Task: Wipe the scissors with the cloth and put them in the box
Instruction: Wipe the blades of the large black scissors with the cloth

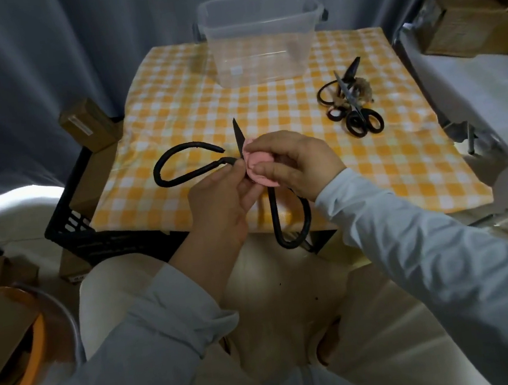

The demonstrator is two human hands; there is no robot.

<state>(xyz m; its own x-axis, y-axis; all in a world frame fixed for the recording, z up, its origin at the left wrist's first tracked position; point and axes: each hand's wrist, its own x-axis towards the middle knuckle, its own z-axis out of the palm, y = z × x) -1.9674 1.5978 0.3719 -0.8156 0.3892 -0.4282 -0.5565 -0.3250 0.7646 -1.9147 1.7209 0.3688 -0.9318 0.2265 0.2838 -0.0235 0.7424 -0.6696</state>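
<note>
Large black scissors (178,166) with big loop handles are held wide apart over the near edge of the table. My left hand (221,203) pinches them near the pivot, by the left handle. My right hand (293,161) grips a bunched pink cloth (259,165) pressed round the blade; one blade tip pokes up above the cloth. The other handle loop hangs down past the table edge. A clear plastic box (264,58) stands at the far side of the table, with nothing visible inside.
A heap of other black scissors (352,105) with a tuft of fibre lies on the right of the yellow checked tablecloth (176,105). A black crate (90,233) and cardboard boxes stand left of the table; more boxes are at the right.
</note>
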